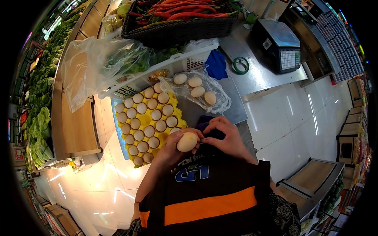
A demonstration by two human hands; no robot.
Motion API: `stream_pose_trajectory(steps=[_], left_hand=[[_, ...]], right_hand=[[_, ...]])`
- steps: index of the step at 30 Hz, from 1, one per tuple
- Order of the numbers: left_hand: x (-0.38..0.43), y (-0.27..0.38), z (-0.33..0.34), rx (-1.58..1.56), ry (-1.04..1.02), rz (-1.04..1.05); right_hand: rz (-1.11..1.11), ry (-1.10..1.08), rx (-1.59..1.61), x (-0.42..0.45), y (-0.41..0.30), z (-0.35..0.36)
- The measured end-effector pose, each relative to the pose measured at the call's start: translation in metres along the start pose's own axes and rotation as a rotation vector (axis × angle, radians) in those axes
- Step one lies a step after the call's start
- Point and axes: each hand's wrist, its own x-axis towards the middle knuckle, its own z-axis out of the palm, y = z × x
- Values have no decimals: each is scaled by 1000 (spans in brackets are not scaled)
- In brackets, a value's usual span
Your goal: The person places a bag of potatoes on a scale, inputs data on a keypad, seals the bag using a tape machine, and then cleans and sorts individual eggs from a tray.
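My left hand (169, 143) holds a pale egg (187, 143) with a small yellow mark on its shell, just in front of my apron. Close to the egg's right side, the thumb and fingers of my right hand (229, 137) are bent towards each other; whether they pinch something small is not clear. Behind that hand lies a dark purple cloth (203, 119), partly covered by it. On the left, a yellow egg tray (145, 119) is mostly filled with eggs. Several loose eggs (197, 91) rest on a clear plastic bag (220, 101) beyond my hands.
Behind the tray stands a white plastic crate (174, 69) of bagged greens, then a dark wicker basket (183, 31) of red chillies. A blue cloth (217, 65), green tape roll (241, 65) and weighing scale (277, 45) occupy the metal counter (260, 82). Vegetable shelves (40, 115) line the left.
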Motion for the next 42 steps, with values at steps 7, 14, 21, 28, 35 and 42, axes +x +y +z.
stream_pose_trajectory(steps=[7,14,21,28,35,42], left_hand=[[3,3,-9,85,-98,-33],[7,-3,-10,-60,-100,10],[8,-7,-9,-132,-82,-9],[5,-11,-6,-125,-54,70],[4,-11,7,-21,-103,45],[7,-9,-1,-216,-17,44]], right_hand=[[3,-93,-21,4,-3,-4],[25,31,41,0,2,5],[128,13,234,-5,10,13],[174,-21,300,-6,14,18],[324,50,480,-2,16,19],[204,14,516,-3,21,15]])
